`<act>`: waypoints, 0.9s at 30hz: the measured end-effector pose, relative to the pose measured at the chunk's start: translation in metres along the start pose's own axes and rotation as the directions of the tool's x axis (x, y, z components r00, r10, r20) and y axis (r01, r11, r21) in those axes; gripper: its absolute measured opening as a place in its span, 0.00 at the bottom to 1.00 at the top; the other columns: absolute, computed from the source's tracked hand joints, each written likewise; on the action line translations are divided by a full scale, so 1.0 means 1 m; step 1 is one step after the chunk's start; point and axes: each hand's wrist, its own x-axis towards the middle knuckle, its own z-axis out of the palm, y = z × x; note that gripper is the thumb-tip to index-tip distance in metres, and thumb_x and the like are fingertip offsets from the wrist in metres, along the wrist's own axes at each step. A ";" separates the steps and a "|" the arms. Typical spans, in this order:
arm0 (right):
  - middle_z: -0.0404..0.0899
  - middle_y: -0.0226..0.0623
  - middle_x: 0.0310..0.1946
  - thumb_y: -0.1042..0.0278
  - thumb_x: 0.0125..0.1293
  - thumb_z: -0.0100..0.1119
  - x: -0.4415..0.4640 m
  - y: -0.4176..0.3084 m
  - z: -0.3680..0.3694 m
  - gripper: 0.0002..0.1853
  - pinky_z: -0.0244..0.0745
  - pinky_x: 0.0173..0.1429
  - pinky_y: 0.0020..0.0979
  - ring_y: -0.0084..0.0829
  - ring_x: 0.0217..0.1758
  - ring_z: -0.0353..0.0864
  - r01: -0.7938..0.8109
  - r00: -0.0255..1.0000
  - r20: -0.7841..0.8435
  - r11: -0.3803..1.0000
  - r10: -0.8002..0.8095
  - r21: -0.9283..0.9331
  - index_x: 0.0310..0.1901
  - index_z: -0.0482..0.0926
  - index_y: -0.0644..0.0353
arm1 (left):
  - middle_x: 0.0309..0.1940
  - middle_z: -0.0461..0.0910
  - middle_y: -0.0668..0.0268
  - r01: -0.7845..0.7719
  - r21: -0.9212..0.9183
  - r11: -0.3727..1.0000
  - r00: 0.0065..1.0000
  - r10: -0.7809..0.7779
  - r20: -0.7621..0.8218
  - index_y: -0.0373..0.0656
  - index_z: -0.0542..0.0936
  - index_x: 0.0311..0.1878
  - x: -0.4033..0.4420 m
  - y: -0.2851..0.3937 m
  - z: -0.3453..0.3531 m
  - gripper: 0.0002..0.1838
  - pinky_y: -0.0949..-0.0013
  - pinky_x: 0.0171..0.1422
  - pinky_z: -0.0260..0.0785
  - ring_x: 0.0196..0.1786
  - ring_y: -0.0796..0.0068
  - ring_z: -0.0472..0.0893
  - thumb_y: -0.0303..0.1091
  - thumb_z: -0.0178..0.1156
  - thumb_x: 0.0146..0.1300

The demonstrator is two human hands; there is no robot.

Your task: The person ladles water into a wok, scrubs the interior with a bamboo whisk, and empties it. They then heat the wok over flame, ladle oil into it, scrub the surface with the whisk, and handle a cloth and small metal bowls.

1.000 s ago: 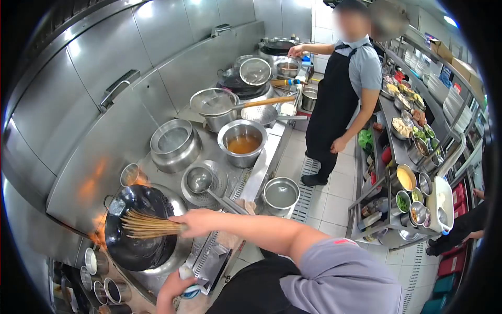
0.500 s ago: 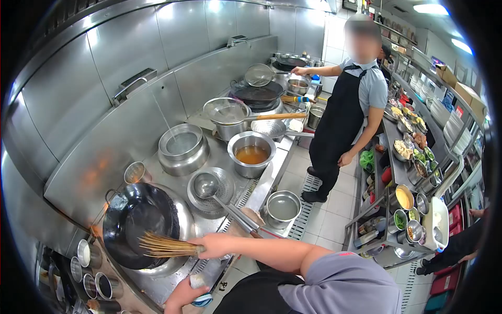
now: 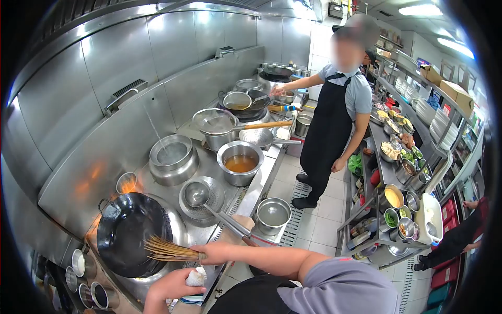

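Observation:
My right hand is closed around the tied end of a bamboo wok brush. The brush's bristles reach over the near rim of a large black wok, which sits tilted on the burner. A bunched white cloth is gripped in my left hand, below the brush and beside the stove's front edge. Dark and shiny inside, the wok shows no food. Behind my right hand, a steel ladle rests in a perforated strainer, its handle toward me.
Orange flame shows beside the wok. Steel cups stand at lower left. A pot of amber liquid and a water pot stand to the right. A co-worker holds a strainer over another wok.
My left hand has risen with the white cloth toward the wok. The brush has shifted slightly right, toward the wok's near rim. The co-worker's strainer is lower over the far wok.

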 end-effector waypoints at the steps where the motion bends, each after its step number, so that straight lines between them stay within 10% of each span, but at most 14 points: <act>1: 0.81 0.52 0.49 0.51 0.61 0.59 -0.006 -0.011 -0.009 0.37 0.74 0.56 0.44 0.50 0.50 0.81 -0.037 0.998 0.043 0.999 0.037 0.001 0.72 0.60 0.46 | 0.39 0.83 0.64 -0.015 0.100 0.995 0.999 0.011 0.042 0.40 0.79 0.47 0.001 0.005 -0.004 0.24 0.67 0.51 0.72 0.42 0.73 0.79 0.46 0.72 0.54; 5: 0.81 0.52 0.47 0.53 0.59 0.60 -0.002 -0.007 -0.005 0.37 0.75 0.55 0.44 0.49 0.49 0.82 0.013 0.999 0.043 0.999 -0.015 0.052 0.71 0.62 0.47 | 0.43 0.82 0.60 -0.225 0.232 0.946 0.974 0.226 0.024 0.41 0.78 0.51 -0.002 0.031 -0.032 0.26 0.65 0.55 0.71 0.46 0.70 0.80 0.46 0.72 0.54; 6: 0.82 0.51 0.46 0.53 0.58 0.61 0.002 0.008 0.006 0.37 0.75 0.54 0.43 0.49 0.48 0.83 0.090 0.995 0.031 0.994 -0.092 0.056 0.71 0.63 0.46 | 0.42 0.82 0.60 -0.340 0.013 0.940 0.940 0.340 -0.016 0.41 0.78 0.48 -0.006 0.070 -0.042 0.24 0.64 0.52 0.72 0.45 0.66 0.81 0.45 0.72 0.54; 7: 0.82 0.51 0.46 0.53 0.59 0.61 -0.003 0.005 0.012 0.37 0.76 0.54 0.43 0.48 0.48 0.83 0.062 0.996 0.060 0.994 -0.067 0.085 0.71 0.62 0.46 | 0.38 0.80 0.59 -0.305 0.346 0.887 0.920 0.368 -0.132 0.41 0.78 0.44 -0.024 0.116 -0.053 0.21 0.62 0.44 0.73 0.40 0.59 0.81 0.43 0.73 0.53; 9: 0.82 0.50 0.45 0.54 0.60 0.60 -0.020 -0.015 0.004 0.37 0.76 0.54 0.42 0.46 0.47 0.83 -0.040 0.994 0.103 0.990 0.027 0.135 0.72 0.61 0.46 | 0.32 0.75 0.60 -0.731 0.374 0.570 0.550 0.818 -0.172 0.43 0.76 0.42 -0.027 0.153 -0.068 0.22 0.62 0.35 0.70 0.34 0.57 0.78 0.40 0.76 0.47; 11: 0.82 0.49 0.45 0.55 0.61 0.60 -0.024 -0.025 -0.001 0.37 0.76 0.54 0.41 0.45 0.47 0.83 -0.106 0.989 0.118 0.983 0.089 0.147 0.73 0.59 0.46 | 0.33 0.75 0.60 -0.825 0.424 0.374 0.342 0.927 -0.153 0.42 0.75 0.47 -0.034 0.193 -0.076 0.26 0.61 0.35 0.70 0.35 0.56 0.78 0.37 0.74 0.45; 14: 0.82 0.49 0.44 0.56 0.63 0.59 -0.026 -0.037 -0.005 0.37 0.76 0.53 0.40 0.42 0.46 0.83 -0.173 0.980 0.134 0.964 0.148 0.201 0.74 0.57 0.45 | 0.35 0.79 0.54 -0.796 0.544 0.265 0.217 0.964 -0.152 0.39 0.77 0.44 0.006 0.248 -0.038 0.20 0.61 0.37 0.75 0.36 0.53 0.81 0.35 0.67 0.47; 16: 0.82 0.48 0.44 0.56 0.65 0.59 -0.022 -0.046 -0.005 0.37 0.76 0.53 0.39 0.41 0.46 0.83 -0.205 0.969 0.177 0.961 0.173 0.184 0.74 0.56 0.45 | 0.26 0.79 0.54 -0.676 0.728 0.115 0.294 0.948 0.123 0.36 0.79 0.29 0.016 0.290 0.022 0.06 0.58 0.34 0.76 0.28 0.54 0.82 0.29 0.59 0.50; 18: 0.82 0.49 0.44 0.56 0.65 0.58 -0.014 -0.037 -0.001 0.39 0.76 0.53 0.39 0.42 0.46 0.83 -0.198 0.968 0.178 0.974 0.177 0.108 0.75 0.53 0.45 | 0.29 0.79 0.53 -0.843 0.534 -0.068 0.090 0.960 0.264 0.37 0.79 0.33 0.029 0.294 0.062 0.07 0.57 0.34 0.77 0.28 0.56 0.83 0.29 0.60 0.50; 23: 0.81 0.54 0.46 0.56 0.65 0.57 -0.008 0.018 0.019 0.41 0.75 0.51 0.41 0.47 0.46 0.83 -0.257 0.966 0.069 0.944 0.248 0.205 0.76 0.49 0.44 | 0.35 0.77 0.59 -0.764 0.486 0.424 0.458 0.887 -0.054 0.43 0.79 0.45 0.020 0.187 0.003 0.21 0.62 0.39 0.76 0.39 0.58 0.82 0.41 0.70 0.50; 25: 0.81 0.53 0.43 0.55 0.64 0.57 -0.013 0.029 0.022 0.39 0.77 0.47 0.41 0.46 0.41 0.84 -0.093 0.992 -0.077 0.986 0.104 0.140 0.75 0.52 0.44 | 0.37 0.81 0.66 -0.527 -0.012 0.850 0.845 0.522 -0.116 0.41 0.79 0.46 0.022 0.127 -0.006 0.21 0.68 0.44 0.74 0.40 0.75 0.81 0.40 0.73 0.53; 27: 0.82 0.52 0.39 0.54 0.63 0.57 -0.017 0.033 0.031 0.38 0.78 0.43 0.41 0.45 0.35 0.84 0.065 0.986 -0.159 0.997 -0.058 0.039 0.73 0.55 0.44 | 0.39 0.81 0.69 -0.283 -0.322 0.903 0.955 0.236 -0.177 0.39 0.78 0.46 0.025 0.056 0.007 0.21 0.71 0.47 0.73 0.42 0.81 0.78 0.38 0.74 0.54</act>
